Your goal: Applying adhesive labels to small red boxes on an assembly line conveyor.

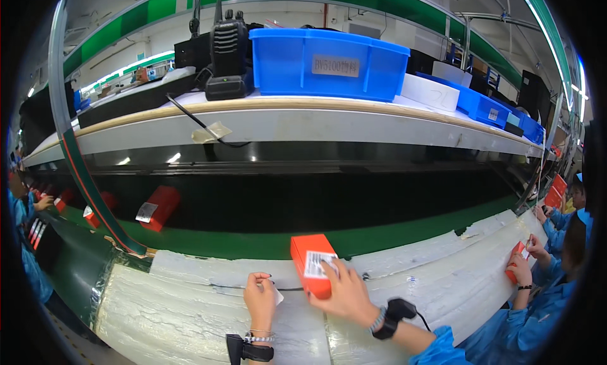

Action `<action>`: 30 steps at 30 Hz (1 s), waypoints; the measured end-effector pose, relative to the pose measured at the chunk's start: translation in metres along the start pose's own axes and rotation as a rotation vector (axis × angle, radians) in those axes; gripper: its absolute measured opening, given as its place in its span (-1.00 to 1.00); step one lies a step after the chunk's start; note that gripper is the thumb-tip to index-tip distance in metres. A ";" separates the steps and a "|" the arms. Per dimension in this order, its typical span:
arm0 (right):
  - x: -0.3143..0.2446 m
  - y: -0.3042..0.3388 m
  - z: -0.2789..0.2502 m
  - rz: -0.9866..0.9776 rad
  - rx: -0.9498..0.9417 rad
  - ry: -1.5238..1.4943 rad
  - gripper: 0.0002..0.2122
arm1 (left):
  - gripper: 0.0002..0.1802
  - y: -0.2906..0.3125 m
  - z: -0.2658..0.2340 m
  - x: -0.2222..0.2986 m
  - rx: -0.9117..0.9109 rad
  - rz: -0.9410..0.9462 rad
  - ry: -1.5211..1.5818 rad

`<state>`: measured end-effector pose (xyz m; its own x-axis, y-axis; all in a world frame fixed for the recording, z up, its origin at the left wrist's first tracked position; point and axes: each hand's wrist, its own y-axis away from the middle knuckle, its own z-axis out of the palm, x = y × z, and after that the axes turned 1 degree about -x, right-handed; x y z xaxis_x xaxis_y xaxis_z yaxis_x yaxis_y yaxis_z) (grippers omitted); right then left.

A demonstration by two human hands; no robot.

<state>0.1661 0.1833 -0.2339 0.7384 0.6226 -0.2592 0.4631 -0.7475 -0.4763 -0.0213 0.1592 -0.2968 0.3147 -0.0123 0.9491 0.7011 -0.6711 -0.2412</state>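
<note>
Right hand holds closed red box; interior of blue bin hidden

The place looked like a factory production line. A green conveyor belt bore red boxes beside a long worktop, co-workers in blue workwear lined its side, and a blue bin stood on the shelf above.

1. Red oblong box: held slanting at the frame's centre, just below the middle; white barcode label on its upper face, partly covered.
2. Small white piece: lower centre, partly hidden.
</note>
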 end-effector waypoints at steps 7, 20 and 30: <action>0.028 0.071 -0.029 0.171 -0.007 0.003 -0.48 | -0.88 0.017 0.015 0.004 -0.109 0.099 -0.065; 0.050 -0.005 -0.037 0.252 -0.104 -0.941 -0.64 | -0.76 0.043 0.033 0.035 -0.455 0.161 0.185; 0.046 -0.018 -0.028 0.102 -0.515 -0.898 -0.60 | -0.86 0.045 0.024 0.044 -0.775 -0.068 0.632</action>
<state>0.2051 0.2187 -0.2138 0.2464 0.3361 -0.9090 0.7283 -0.6830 -0.0551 0.0396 0.1463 -0.2709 -0.2657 -0.1964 0.9438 0.0240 -0.9801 -0.1972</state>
